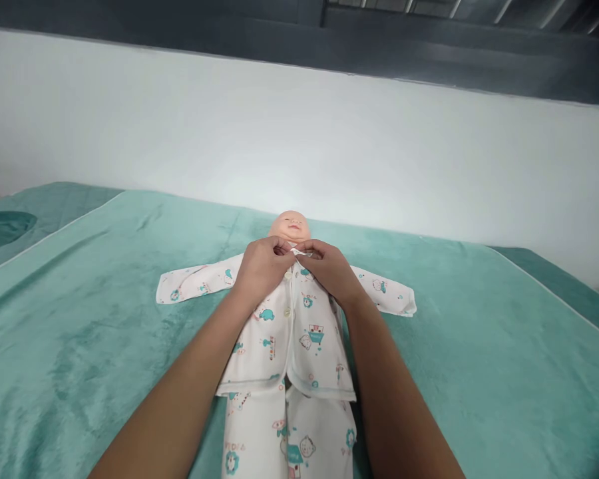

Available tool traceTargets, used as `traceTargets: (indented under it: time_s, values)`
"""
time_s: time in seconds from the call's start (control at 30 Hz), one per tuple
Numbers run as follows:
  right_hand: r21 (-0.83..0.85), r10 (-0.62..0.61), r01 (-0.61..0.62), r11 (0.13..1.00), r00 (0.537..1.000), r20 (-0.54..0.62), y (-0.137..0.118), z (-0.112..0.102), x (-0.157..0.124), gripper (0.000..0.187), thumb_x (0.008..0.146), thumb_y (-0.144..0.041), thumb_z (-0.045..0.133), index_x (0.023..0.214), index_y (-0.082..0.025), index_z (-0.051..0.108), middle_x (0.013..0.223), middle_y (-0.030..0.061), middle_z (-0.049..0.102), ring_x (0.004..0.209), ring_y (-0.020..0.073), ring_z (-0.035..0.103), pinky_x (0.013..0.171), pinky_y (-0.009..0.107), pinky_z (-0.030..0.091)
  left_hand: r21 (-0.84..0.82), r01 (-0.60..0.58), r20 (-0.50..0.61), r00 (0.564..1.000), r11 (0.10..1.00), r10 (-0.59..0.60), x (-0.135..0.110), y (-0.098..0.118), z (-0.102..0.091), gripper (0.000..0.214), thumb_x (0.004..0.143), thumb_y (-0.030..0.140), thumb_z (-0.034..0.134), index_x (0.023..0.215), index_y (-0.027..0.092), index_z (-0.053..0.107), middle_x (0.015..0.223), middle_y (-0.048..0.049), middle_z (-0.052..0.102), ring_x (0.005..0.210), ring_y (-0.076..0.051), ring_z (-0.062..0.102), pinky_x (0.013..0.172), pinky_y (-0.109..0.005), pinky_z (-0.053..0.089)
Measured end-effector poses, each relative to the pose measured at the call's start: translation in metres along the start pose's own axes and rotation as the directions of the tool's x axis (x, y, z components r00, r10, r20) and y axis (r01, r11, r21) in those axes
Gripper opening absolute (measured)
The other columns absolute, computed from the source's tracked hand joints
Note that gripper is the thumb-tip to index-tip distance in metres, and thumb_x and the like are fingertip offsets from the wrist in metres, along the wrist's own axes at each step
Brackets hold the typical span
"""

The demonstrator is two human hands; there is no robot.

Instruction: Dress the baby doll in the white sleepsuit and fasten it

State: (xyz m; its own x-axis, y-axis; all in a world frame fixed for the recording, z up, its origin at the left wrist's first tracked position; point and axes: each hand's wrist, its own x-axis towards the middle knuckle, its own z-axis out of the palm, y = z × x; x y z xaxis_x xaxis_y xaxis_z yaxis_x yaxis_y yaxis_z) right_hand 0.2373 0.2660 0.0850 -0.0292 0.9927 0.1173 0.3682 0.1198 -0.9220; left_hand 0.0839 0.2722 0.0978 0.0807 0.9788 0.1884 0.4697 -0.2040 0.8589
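Doll: lies face up in the middle of the green blanket [479, 359], its head [290, 225] toward the wall.
Jacket: white with small animal prints [315, 369], on the doll's upper body; the front edges meet along the middle and part toward the hem.
Left hand: pinches the jacket front at the neckline between thumb and fingers [265, 265], just below the doll's chin.
Right hand: pinches the other side of the same neckline [328, 267], its fingertips close to those of the left hand; whether they touch cannot be told.
Buttons: a pale one shows at mid-front [287, 312], another higher up beside the left thumb.
Sleeves: spread out to both sides, the left-hand one [194, 283] and the right-hand one [388, 293] lying flat on the blanket.
Trousers: matching print [254, 436], below the jacket hem and cut off by the lower edge of the view.
In the way: the hands cover the collar and shoulders; the forearms pass close along both sides of the jacket.
Surroundings: darker green cloth at the far left [80, 194] and far right [544, 276]; a white wall behind [299, 140]; above it, a dark band [154, 30] with pale bars [454, 8] at upper right.
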Motion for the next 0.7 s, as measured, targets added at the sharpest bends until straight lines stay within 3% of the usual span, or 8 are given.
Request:
traceTargets:
  time_s: [0.3,0.53,0.7]
  values:
    - [0.209,0.008,0.014,0.978,0.995,-0.104,0.003,0.009,0.000,0.023,0.068,-0.022,0.067,0.090,-0.019,0.068,0.094,0.0025,0.070,0.088,0.0172,0.063,0.081,0.030,0.047,-0.307,0.024,0.037,0.999,0.951,-0.013,0.001,-0.003,-0.003,0.020,0.070,0.019,0.059,0.086,0.017,0.071,0.083,-0.0022,0.071,0.072,-0.014,0.062,0.065,-0.023,0.045]
    - [0.265,-0.005,0.036,0.964,0.993,-0.117,0.009,0.011,0.001,0.021,0.067,-0.021,0.069,0.088,-0.021,0.067,0.095,0.0019,0.069,0.090,0.0171,0.063,0.083,0.031,0.048,-0.267,-0.034,-0.006,0.999,0.963,0.034,-0.002,-0.003,-0.002,0.024,0.072,0.018,0.060,0.095,0.019,0.068,0.086,-0.0022,0.071,0.075,-0.014,0.064,0.068,-0.025,0.048]
    - [0.272,-0.015,0.042,0.961,0.995,-0.103,0.012,0.010,0.002,0.024,0.068,-0.023,0.069,0.091,-0.021,0.066,0.094,0.0021,0.070,0.087,0.0170,0.063,0.081,0.032,0.048,-0.330,-0.037,-0.010,0.999,0.943,0.035,-0.003,-0.004,-0.002,0.025,0.072,0.016,0.061,0.096,0.017,0.065,0.088,-0.0030,0.071,0.077,-0.013,0.064,0.068,-0.024,0.048]
